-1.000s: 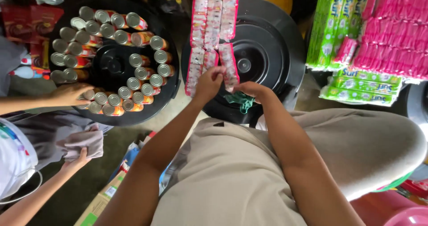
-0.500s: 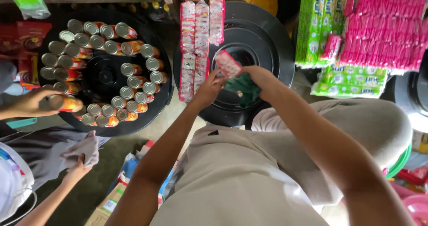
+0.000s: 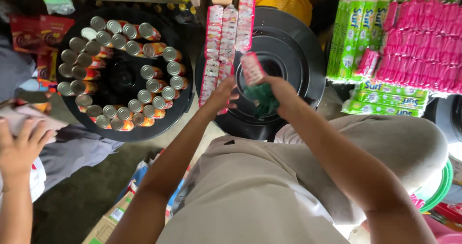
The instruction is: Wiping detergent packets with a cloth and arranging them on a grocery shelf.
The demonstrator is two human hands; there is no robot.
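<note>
you're partway through handling the sachet strips (image 3: pixel 226 51) that lie in rows on the right black lid (image 3: pixel 298 61), and by the look of it the step in hand is wiping one of them. your right hand (image 3: pixel 281 92) is closed around a green cloth (image 3: pixel 262 99) and also pinches the lower end of one pink-and-white strip (image 3: pixel 251 68), which stands up tilted from the hand, clear of the rows. your left hand (image 3: pixel 222 96) sits just beside the near ends of the laid strips with its fingers half spread; it seems to touch the nearest end, but you can't tell from here whether it grips anything. the held strip is over the middle of that lid, just right of the three laid rows. the next move, as i judge it, calls for steadying the strip with the left hand while the cloth works along it, then laying it flat beside the others without knocking the rows askew. to the left, a second black lid (image 3: pixel 122 75) carries rings of cans (image 3: pixel 154 85). another person's hand (image 3: pixel 21 145) rests on a grey cloth (image 3: pixel 33 119) at the left edge, well apart from yours. stacks of green and pink packs (image 3: pixel 414 46) lie to the right.
</note>
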